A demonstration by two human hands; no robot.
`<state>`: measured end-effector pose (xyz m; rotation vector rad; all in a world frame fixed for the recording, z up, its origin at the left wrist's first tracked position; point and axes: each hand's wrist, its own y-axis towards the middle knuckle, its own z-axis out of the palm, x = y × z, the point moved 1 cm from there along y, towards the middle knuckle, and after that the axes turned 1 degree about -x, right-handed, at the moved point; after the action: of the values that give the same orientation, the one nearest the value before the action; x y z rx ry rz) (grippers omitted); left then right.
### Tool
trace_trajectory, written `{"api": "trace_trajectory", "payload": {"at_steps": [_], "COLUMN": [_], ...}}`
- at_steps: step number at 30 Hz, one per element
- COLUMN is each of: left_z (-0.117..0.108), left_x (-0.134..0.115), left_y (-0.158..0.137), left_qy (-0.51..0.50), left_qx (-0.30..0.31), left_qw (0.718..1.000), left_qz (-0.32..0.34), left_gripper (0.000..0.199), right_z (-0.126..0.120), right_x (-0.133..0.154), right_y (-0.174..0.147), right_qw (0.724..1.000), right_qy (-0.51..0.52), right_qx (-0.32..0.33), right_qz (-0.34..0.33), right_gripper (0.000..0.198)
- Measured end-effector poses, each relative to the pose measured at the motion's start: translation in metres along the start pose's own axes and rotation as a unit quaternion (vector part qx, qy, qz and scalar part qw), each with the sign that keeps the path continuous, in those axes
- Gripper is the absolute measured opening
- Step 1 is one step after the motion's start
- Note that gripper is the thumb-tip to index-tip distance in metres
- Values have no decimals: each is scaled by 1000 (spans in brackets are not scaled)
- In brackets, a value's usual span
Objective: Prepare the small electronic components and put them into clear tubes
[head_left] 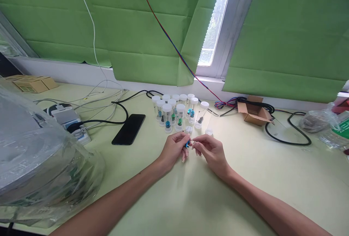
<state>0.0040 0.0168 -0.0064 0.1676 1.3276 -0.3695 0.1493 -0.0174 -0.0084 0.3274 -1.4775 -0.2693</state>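
Observation:
Between the thumb and fingers of my left hand [173,148] is a small blue part [187,144], its exact kind too small to tell. Close beside it on the right, my right hand [210,151] is closed in a pinch; whatever its fingertips hold is too fine to make out. Just beyond both hands stand several clear tubes [167,119] with white caps, holding small blue, green or dark pieces. The capped tube [201,116] at the right of the group contains a dark grey piece. A loose white cap [209,132] lies near my right hand.
A black phone [128,129] and a power strip [76,127] with cables lie to the left. Plastic wrapping over a large roll [46,163] fills the near left. An open cardboard box [254,114], a looped black cable [289,143] and a plastic bottle [336,132] are at the right.

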Motion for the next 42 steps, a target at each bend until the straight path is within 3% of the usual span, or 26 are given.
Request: {"api": "trace_trajectory", "payload": {"at_steps": [15,27,42], "left_z": [3,-2,-2], "left_x": [-2,1,-1], "left_y": [-2,2,1], "left_qy": [20,7,-13], "left_qx": [-2,-5,-9], "left_qw": [1000,1000,1000], "left_qz": [7,-1,-22], "left_gripper": [31,31,32], "right_z": [0,-2,-4], "right_x": [0,4,0], "right_y": [-1,2,3], "right_qw": [1000,998,999], "right_qy": [-4,-55,-22], "right_qx": [-23,8,23], "right_qz": [8,-29,-25], "right_gripper": [17,21,17]}}
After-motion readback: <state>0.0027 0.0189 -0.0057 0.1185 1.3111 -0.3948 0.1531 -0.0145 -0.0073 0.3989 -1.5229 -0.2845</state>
